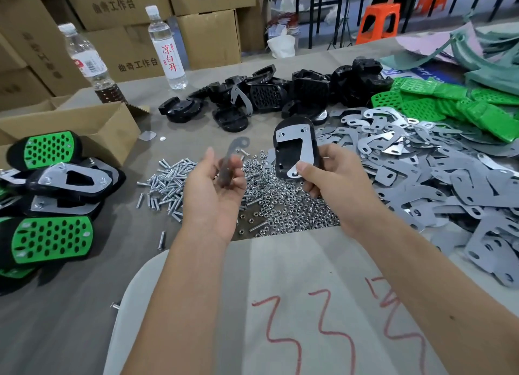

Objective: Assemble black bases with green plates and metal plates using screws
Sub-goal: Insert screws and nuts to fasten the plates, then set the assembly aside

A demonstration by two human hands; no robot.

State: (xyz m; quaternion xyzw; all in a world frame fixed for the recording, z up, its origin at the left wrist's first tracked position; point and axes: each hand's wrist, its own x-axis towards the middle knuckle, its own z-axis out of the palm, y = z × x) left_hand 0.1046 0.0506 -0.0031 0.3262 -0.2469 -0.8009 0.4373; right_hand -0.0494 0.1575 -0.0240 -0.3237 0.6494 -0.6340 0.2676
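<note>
At nine o'clock lay a stack of finished assemblies (53, 197), so several were done. Far more was left: loose black bases (264, 94) at twelve, green plates (449, 105) at two, metal plates (421, 175) at three, screws (168, 183) and nuts (283, 203) mid-table. The right hand (334, 183) gripped a black base (295, 150) with one plate fitted; the left hand (216, 186) pinched a blurred second metal plate (230, 161). An open carton (84, 127) stood at ten, contents hidden from me.
</note>
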